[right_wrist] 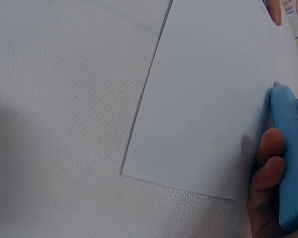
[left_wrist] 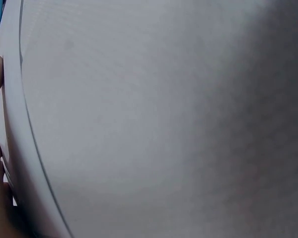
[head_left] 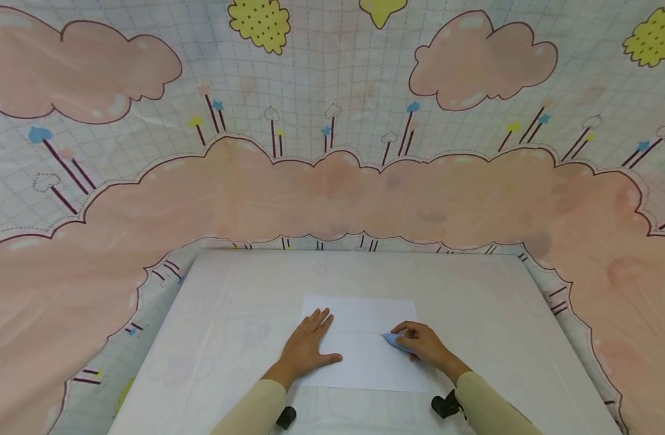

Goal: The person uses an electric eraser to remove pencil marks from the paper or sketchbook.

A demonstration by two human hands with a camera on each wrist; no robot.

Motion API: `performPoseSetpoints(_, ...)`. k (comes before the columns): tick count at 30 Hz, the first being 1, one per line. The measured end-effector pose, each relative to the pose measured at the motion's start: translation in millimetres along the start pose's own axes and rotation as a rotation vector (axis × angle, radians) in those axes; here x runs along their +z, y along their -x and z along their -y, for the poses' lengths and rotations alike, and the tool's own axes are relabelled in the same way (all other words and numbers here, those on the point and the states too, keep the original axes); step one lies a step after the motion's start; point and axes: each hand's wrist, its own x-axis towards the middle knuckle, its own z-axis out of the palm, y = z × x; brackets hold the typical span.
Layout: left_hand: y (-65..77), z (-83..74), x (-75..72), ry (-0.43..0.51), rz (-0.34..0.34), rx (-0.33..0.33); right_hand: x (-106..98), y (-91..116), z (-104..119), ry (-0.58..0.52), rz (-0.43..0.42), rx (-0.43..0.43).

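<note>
A sheet of white paper (head_left: 365, 368) lies on the white-covered table. On its left part rests my left hand (head_left: 305, 349), fingers straight and thumb spread toward the middle. My right hand (head_left: 424, 344) grips a thick blue pen-like tool (head_left: 396, 342), its narrow tip pointing left at or near the paper; contact cannot be told. In the right wrist view the smooth blue body of the tool (right_wrist: 294, 163) shows between fingers and thumb; its exact kind is unclear. A faint line crosses the sheet level with the tip. The left wrist view catches mostly tabletop and the paper's edge.
The table (head_left: 229, 284) has a white cover and extends around the paper on every side. Behind it and at both sides hangs a cloth (head_left: 332, 193) printed with clouds and stars. A black device (head_left: 445, 405) sits at the right wrist, another black device (head_left: 286, 417) at the left.
</note>
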Motion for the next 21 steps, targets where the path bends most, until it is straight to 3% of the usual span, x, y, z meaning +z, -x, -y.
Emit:
performPoseSetpoints(7,2.0,-3.5,0.8,0.002,0.023,-0.028,0.0,2.3,-1.1,0.009,-0.004,0.001)
performPoseSetpoints(21,2.3,-4.0,1.5,0.012,-0.018,-0.001,0.1,1.1,-4.2,-0.007,-0.002,-0.002)
